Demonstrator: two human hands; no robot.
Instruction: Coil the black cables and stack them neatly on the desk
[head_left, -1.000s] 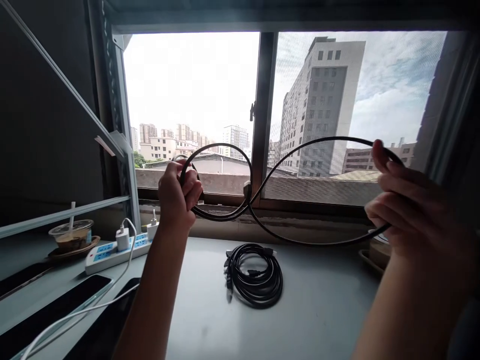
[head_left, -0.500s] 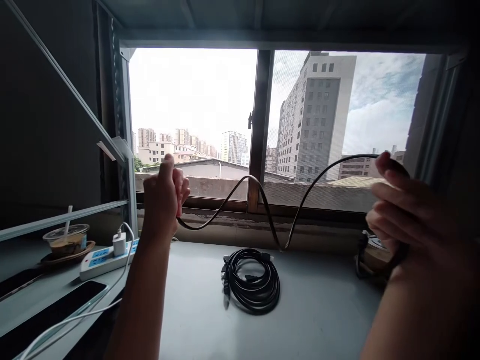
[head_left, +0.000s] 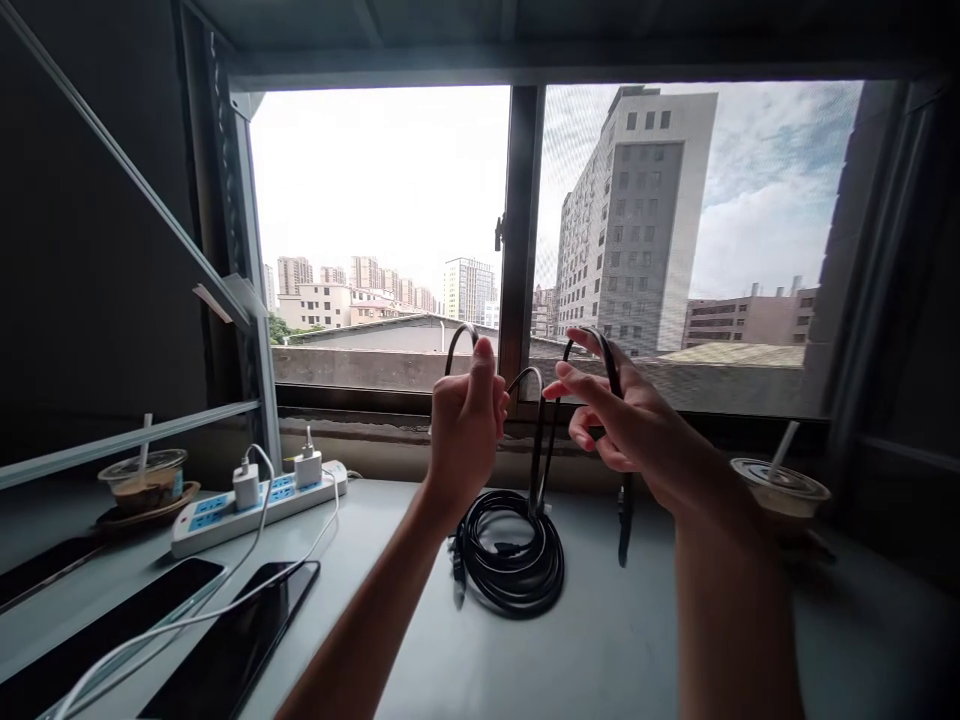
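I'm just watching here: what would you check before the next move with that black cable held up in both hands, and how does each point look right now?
1. Left hand closed on the black cable: ok, it is fisted around it.
2. Right hand has the cable: ok, a loop runs over its fingers, which are spread loosely.
3. Held cable free of the coiled cable on the table: cannot tell, the hanging loop overlaps the coil in view.
4. Loose plug end clear of the table: ok, it hangs above it.
5. Iced drink cup clear of the right arm: ok, it stands apart.
6. Phones and power strip out of the way: ok, left of both hands.
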